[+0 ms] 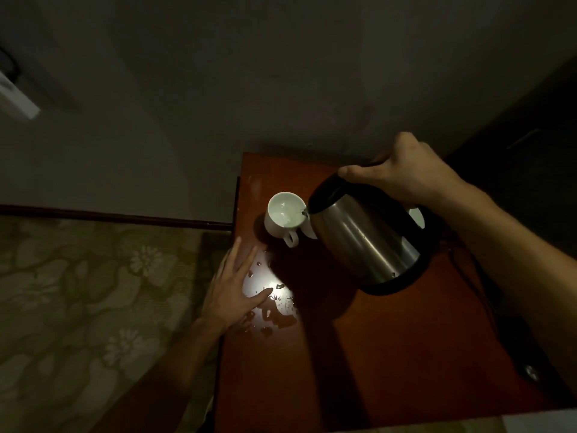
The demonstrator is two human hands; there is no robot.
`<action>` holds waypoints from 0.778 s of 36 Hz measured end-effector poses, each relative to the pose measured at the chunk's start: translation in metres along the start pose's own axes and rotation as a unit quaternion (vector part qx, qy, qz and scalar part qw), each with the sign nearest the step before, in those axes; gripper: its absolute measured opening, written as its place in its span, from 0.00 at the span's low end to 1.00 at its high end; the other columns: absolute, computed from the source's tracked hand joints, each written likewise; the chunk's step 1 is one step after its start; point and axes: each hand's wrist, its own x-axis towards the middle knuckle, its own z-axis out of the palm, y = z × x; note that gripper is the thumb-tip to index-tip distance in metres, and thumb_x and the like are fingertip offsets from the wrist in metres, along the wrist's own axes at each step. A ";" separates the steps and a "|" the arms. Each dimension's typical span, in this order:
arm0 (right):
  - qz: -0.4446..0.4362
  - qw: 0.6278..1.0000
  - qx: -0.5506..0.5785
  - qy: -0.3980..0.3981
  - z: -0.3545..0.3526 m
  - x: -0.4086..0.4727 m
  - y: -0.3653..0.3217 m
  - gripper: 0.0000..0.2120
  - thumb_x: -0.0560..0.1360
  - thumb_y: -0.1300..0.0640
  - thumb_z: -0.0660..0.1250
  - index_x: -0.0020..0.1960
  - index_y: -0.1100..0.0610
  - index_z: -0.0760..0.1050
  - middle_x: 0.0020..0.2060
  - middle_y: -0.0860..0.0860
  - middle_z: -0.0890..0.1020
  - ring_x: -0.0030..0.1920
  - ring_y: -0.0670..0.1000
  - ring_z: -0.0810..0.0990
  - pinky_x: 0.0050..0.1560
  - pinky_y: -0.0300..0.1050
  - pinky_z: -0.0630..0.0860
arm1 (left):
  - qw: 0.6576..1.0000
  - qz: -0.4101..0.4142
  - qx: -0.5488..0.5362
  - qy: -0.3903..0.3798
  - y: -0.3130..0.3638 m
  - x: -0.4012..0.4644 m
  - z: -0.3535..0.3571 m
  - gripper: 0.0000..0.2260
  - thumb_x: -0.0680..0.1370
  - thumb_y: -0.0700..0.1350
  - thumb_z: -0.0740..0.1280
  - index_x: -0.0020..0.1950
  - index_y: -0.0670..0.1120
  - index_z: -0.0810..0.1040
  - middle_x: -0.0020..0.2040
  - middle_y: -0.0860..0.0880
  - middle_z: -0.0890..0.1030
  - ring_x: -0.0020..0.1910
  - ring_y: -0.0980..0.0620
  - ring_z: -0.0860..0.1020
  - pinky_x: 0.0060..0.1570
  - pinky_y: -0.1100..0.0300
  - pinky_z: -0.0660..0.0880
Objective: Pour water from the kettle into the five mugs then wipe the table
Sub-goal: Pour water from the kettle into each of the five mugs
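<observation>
Your right hand (pixel 406 173) gripped the tilted steel kettle (pixel 365 235) by its handle, likely heavy, over a fragile mug (pixel 282 217). Your left hand (pixel 234 285) lay flat, fingers spread, on the wet table (pixel 390 354).

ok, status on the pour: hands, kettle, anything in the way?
Right hand grips tilted kettle, spout over white mug, water in mug. Left hand flat on table edge. Spilled drops beside left hand; other mugs mostly hidden behind kettle.
</observation>
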 end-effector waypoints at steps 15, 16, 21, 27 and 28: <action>0.010 1.000 -0.025 0.000 0.001 0.003 0.000 0.40 0.66 0.27 0.77 0.65 0.54 0.75 0.55 0.54 0.83 0.50 0.56 0.85 0.49 0.57 0.87 | 1.000 0.013 -0.006 0.015 0.000 0.000 0.000 0.45 0.69 0.75 0.63 0.79 0.72 0.41 0.83 0.60 0.36 0.83 0.46 0.50 0.72 0.31 0.66; 0.012 1.000 -0.026 -0.003 0.001 0.004 0.001 0.40 0.66 0.27 0.77 0.64 0.54 0.75 0.54 0.54 0.83 0.50 0.56 0.85 0.48 0.56 0.86 | 1.000 0.013 -0.006 0.015 0.000 0.000 0.000 0.45 0.69 0.75 0.63 0.79 0.71 0.41 0.83 0.60 0.36 0.83 0.46 0.50 0.72 0.32 0.66; 0.010 1.000 -0.020 -0.016 0.001 0.004 0.001 0.37 0.68 0.28 0.77 0.62 0.56 0.78 0.52 0.55 0.85 0.47 0.56 0.86 0.39 0.51 0.81 | 1.000 0.002 0.004 0.007 -0.001 0.000 0.000 0.46 0.69 0.75 0.62 0.82 0.65 0.47 0.83 0.60 0.35 0.83 0.47 0.49 0.72 0.32 0.66; 0.025 0.999 -0.022 -0.011 0.001 0.003 0.000 0.38 0.68 0.29 0.79 0.63 0.55 0.76 0.54 0.55 0.83 0.47 0.56 0.85 0.40 0.49 0.80 | 1.000 -0.004 0.008 0.001 0.000 0.001 0.000 0.46 0.69 0.76 0.61 0.83 0.62 0.50 0.82 0.60 0.35 0.83 0.48 0.48 0.73 0.33 0.65; 0.025 0.999 -0.024 -0.009 0.001 0.003 0.000 0.37 0.68 0.29 0.79 0.63 0.55 0.76 0.54 0.55 0.83 0.48 0.56 0.85 0.41 0.50 0.81 | 1.000 -0.004 0.007 0.002 -0.001 0.000 0.000 0.46 0.69 0.75 0.61 0.83 0.62 0.50 0.82 0.61 0.35 0.83 0.49 0.48 0.73 0.33 0.65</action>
